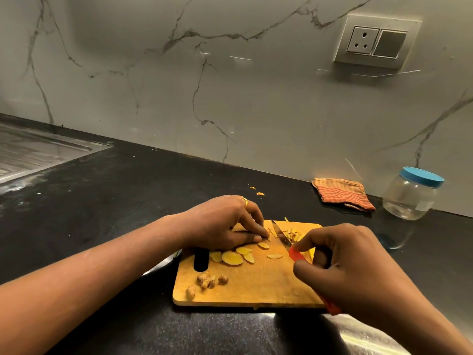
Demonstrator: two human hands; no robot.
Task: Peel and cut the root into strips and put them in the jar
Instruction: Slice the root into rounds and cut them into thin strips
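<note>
A wooden cutting board [256, 285] lies on the black counter. Several yellow root slices [232, 258] sit near its left slot, and a small heap of cut strips [294, 235] lies at the far edge. My left hand [225, 221] pins a thin slice [268, 237] to the board with its fingertips. My right hand [353, 267] grips the red handle of a knife [281, 235], whose blade points away, just right of the left fingertips. A clear jar with a blue lid [412, 194], lid on, stands at the back right.
Brown peel bits [208, 280] lie at the board's near left corner. A folded orange checked cloth [341, 193] rests by the wall left of the jar. Two stray yellow bits [257, 191] lie on the counter behind the board. A steel sink drainboard [33, 152] is at far left.
</note>
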